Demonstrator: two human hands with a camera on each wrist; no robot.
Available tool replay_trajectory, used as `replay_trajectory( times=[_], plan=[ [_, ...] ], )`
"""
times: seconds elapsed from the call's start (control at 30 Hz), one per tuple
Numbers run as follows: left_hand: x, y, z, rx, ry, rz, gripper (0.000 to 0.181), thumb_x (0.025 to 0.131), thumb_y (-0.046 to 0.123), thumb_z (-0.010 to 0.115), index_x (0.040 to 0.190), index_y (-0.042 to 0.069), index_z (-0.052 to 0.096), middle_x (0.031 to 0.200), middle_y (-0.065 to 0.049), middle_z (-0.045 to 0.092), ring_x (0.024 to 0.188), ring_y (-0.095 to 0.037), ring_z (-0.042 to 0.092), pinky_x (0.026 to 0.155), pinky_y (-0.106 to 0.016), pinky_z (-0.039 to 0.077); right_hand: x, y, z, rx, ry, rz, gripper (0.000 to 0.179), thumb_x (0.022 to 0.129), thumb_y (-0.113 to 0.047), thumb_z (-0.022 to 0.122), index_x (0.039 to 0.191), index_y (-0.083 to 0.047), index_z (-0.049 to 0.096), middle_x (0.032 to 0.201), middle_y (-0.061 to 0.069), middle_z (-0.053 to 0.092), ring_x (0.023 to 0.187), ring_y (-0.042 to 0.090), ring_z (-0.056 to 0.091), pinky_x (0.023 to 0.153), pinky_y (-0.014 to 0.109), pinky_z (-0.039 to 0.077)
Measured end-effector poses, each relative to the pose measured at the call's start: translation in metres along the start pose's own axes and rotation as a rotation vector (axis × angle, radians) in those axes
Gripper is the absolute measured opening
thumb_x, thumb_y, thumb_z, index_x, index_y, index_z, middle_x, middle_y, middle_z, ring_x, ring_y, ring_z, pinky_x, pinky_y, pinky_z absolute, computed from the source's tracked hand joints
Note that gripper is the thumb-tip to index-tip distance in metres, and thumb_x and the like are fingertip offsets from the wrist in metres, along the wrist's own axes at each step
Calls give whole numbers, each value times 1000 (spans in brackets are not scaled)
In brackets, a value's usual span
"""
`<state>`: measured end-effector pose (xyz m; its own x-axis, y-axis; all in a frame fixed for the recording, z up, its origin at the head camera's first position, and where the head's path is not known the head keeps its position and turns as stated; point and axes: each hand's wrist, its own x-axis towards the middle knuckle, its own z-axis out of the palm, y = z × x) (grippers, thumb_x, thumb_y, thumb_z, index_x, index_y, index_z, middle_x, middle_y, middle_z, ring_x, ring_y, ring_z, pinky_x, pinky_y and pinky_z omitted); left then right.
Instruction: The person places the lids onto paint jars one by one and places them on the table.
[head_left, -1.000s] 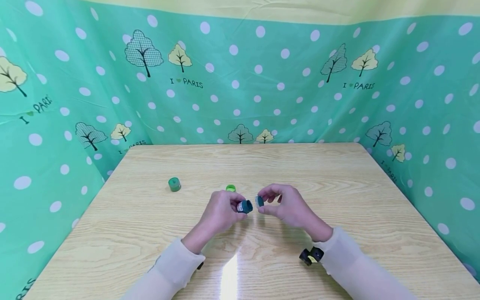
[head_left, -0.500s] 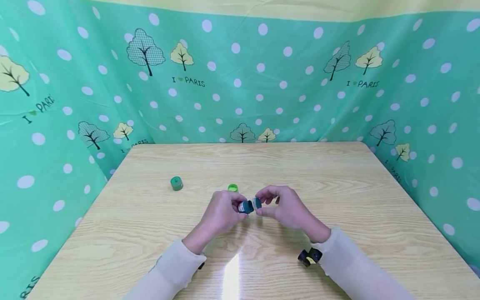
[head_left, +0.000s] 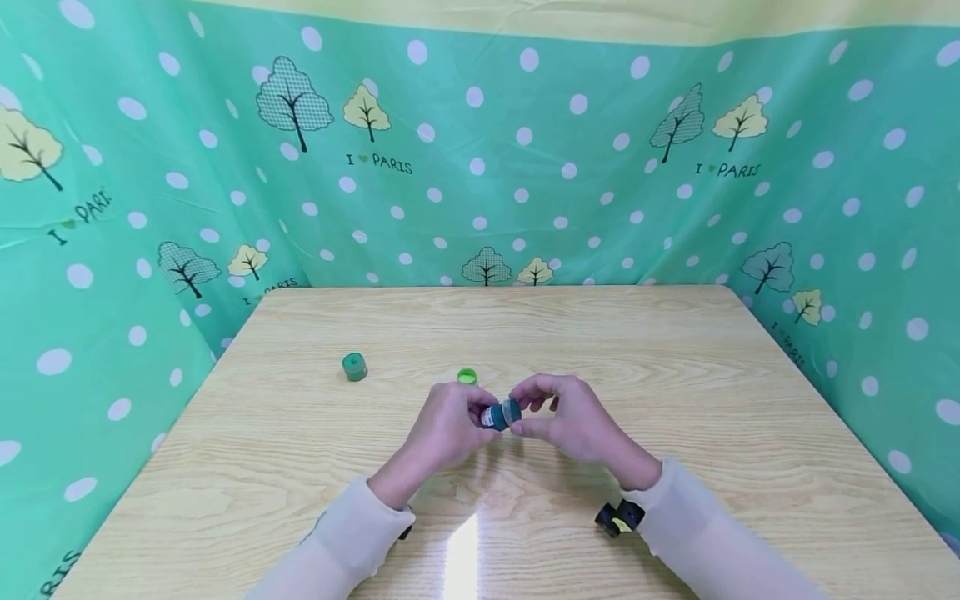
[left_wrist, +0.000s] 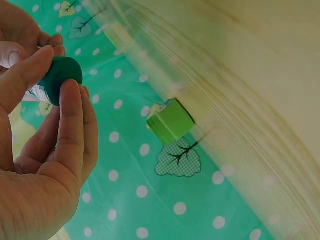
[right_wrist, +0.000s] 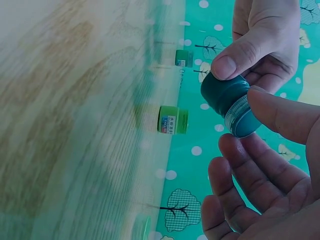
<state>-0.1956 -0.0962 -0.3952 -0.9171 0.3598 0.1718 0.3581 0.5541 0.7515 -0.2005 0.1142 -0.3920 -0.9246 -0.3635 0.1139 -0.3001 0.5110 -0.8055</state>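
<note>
My left hand (head_left: pixel 446 423) grips a small dark teal paint jar (head_left: pixel 492 417), thumb and fingers around its base, tilted with its mouth toward the right. My right hand (head_left: pixel 567 418) pinches the jar's lid (right_wrist: pixel 243 119) between thumb and fingertips. In the right wrist view the lid sits against the jar's mouth, roughly in line with it. A white label shows on the jar's side. The left wrist view shows the rounded teal base (left_wrist: pixel 66 75) between my left thumb and fingers. Just behind my left hand stands a light green jar (head_left: pixel 467 377).
Farther left on the wooden table (head_left: pixel 300 450) stands a green jar (head_left: pixel 355 367). A pale green rounded edge (right_wrist: pixel 142 228) shows low in the right wrist view. Polka-dot cloth (head_left: pixel 517 200) hangs around the table's back and sides.
The lid in my right hand has moved left to the jar's mouth, closing the gap between them. My left hand keeps its grip on the jar.
</note>
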Motion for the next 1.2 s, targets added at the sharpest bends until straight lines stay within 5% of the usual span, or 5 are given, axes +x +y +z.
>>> replay_trajectory(
  times=[0.93,1.2],
  plan=[
    [0,1,4,2,-4,11,25,73,-4,88,95,2,78,86,-4,74,72,-8,66,64,-18,56,-1,3,-1,-39,-25,-63,29,80,-17,89,107,-18,76,95,-12,71,92,21,62,81,50,47],
    [-1,1,4,-15,-6,22,24,74,-5,88,95,2,78,87,-4,73,72,-7,67,64,-19,56,-2,1,-2,-46,-38,-41,29,81,-19,89,107,-18,76,92,-9,71,90,22,63,79,39,45]
  ],
)
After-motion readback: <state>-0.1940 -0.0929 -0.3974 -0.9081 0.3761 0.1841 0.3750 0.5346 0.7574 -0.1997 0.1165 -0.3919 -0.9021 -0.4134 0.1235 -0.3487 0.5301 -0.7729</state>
